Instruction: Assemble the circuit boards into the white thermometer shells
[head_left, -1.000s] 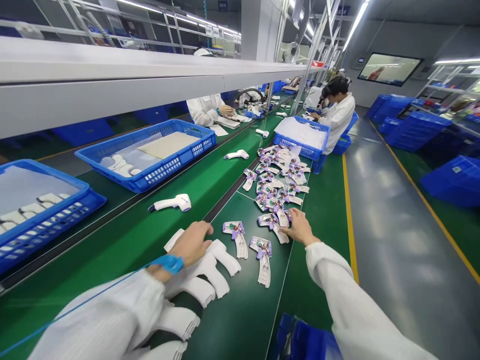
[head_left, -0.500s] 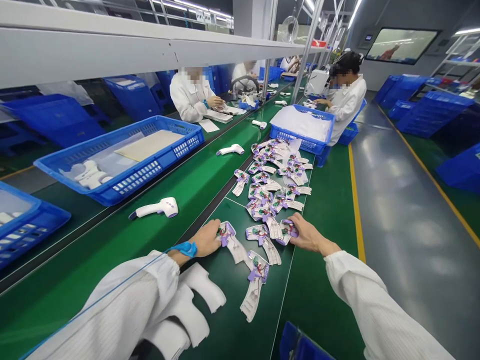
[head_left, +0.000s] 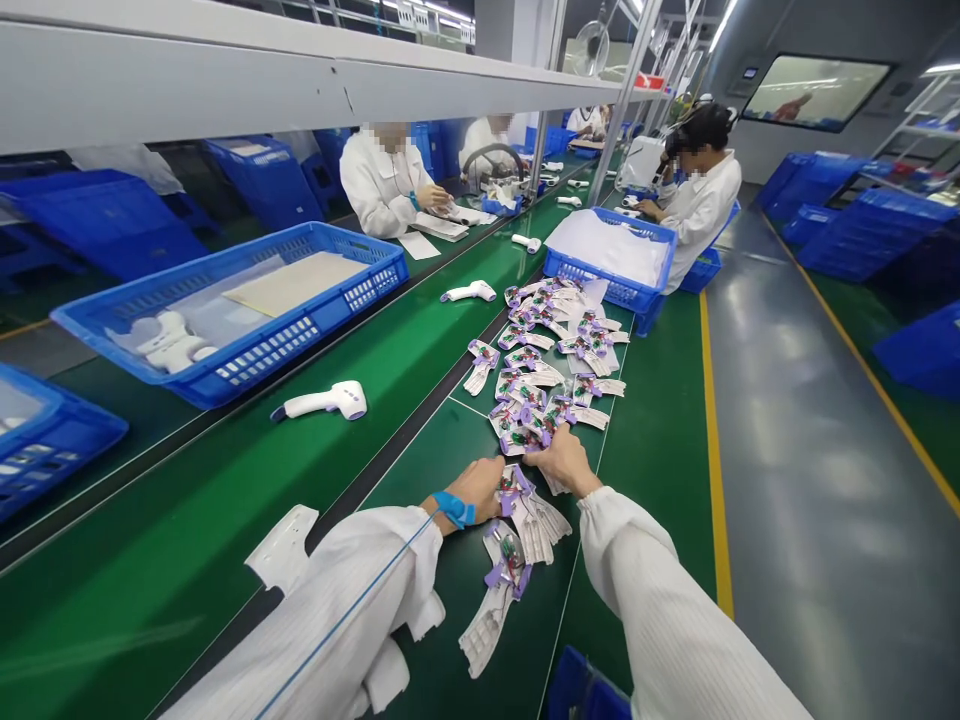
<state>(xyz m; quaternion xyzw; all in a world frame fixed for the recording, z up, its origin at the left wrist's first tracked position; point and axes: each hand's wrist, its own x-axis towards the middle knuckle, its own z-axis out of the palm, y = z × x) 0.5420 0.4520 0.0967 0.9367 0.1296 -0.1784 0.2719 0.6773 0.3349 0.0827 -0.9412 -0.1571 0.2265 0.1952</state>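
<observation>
My left hand [head_left: 480,487], with a blue wrist strap, has its fingers closed at the edge of an opened white half-shell [head_left: 521,500] with purple parts and wires inside. My right hand [head_left: 561,460] reaches the near end of a pile of similar half-shells [head_left: 536,385]; its fingertips are among the parts, and what they hold is hidden. One more open half-shell [head_left: 495,595] lies nearer to me. White shell pieces [head_left: 386,680] are partly covered by my left sleeve, and another white shell [head_left: 285,545] lies left of that sleeve.
White handheld devices [head_left: 326,400] lie along the green belt [head_left: 187,480]. A blue basket [head_left: 300,335] stands at the left, another blue basket [head_left: 645,295] behind the pile. People in white coats sit further back. A blue bin [head_left: 585,690] is at the bottom edge.
My left hand has moved right with the half-shell, which now lies against another one. My right hand has moved left and slightly away from me. The belt devices have shifted a little right in view.
</observation>
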